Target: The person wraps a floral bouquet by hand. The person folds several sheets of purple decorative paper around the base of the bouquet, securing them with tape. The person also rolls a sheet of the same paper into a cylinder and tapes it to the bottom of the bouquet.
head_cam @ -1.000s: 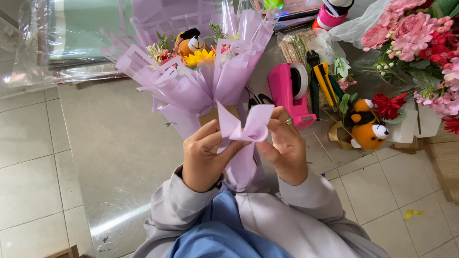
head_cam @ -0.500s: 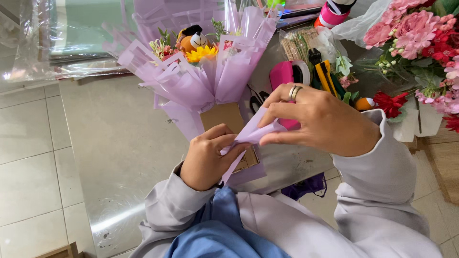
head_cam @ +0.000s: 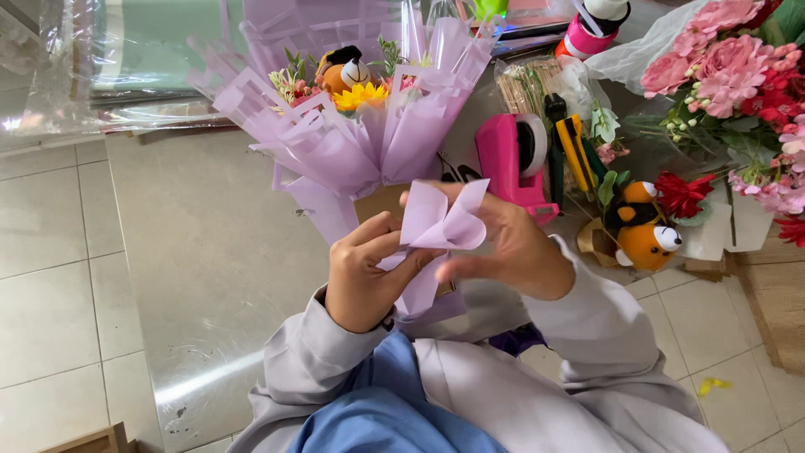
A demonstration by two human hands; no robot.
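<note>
I hold a folded piece of lilac wrapping paper (head_cam: 440, 220) between both hands, just in front of a bouquet (head_cam: 360, 126) wrapped in the same lilac paper, with a yellow sunflower and a small orange plush toy inside. My left hand (head_cam: 365, 273) pinches the paper's lower folded part, fingers closed. My right hand (head_cam: 507, 247) grips the upper flared part from the right. The bouquet's brown stem base (head_cam: 381, 200) shows right behind the paper.
A pink tape dispenser (head_cam: 513, 159) sits right of the bouquet, with yellow-handled tools (head_cam: 573, 147) beside it. An orange plush toy (head_cam: 647, 235) lies further right, beside pink and red flowers (head_cam: 738, 75). Clear plastic sheets (head_cam: 50, 75) lie at the left, over a grey tabletop (head_cam: 201, 277).
My right hand went out to the right over the pink dispenser, then came back onto the paper. The lilac piece is now fanned open at its top. The left hand stayed put.
</note>
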